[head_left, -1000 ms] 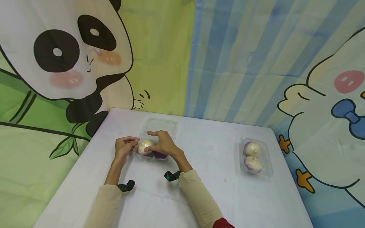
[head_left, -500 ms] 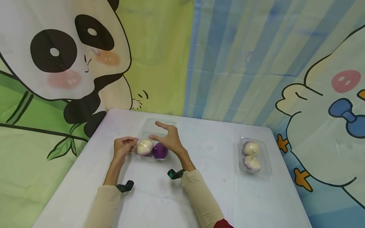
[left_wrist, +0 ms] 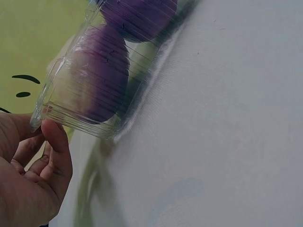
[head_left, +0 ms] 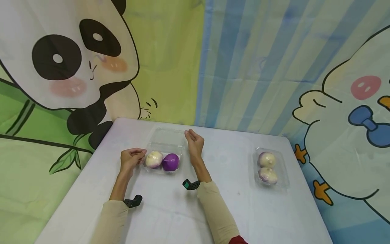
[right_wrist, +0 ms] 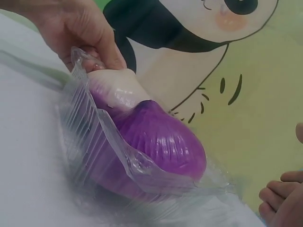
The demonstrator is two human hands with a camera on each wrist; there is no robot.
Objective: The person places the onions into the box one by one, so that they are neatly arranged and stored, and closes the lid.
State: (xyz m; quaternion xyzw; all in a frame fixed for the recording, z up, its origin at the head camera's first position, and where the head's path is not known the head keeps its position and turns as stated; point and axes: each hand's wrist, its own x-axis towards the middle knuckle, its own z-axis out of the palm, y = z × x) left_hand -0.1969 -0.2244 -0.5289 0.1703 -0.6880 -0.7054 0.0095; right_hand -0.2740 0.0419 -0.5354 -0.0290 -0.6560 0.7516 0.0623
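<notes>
A clear plastic clamshell box (head_left: 161,172) sits on the table, its lid (head_left: 168,136) folded back flat. Inside lie a white-and-purple onion (head_left: 154,159) and a shiny purple onion (head_left: 171,162), side by side. My left hand (head_left: 131,159) pinches the box's left rim between thumb and fingers, as the left wrist view shows. By the lid's right edge, my right hand (head_left: 196,144) is raised with fingertips close to the corner. In the right wrist view its bent fingers (right_wrist: 279,201) show at the right edge, thumb apart from them.
Another clear box (head_left: 283,169) with two white-and-purple onions (head_left: 267,160) stands on the right side of the white table (head_left: 225,189). Behind the table hangs a printed cloth (head_left: 167,67) with cartoon animals.
My right hand has left the purple onion in the box and moved right and back to the lid's right corner. The left hand stays at the box's left rim.
</notes>
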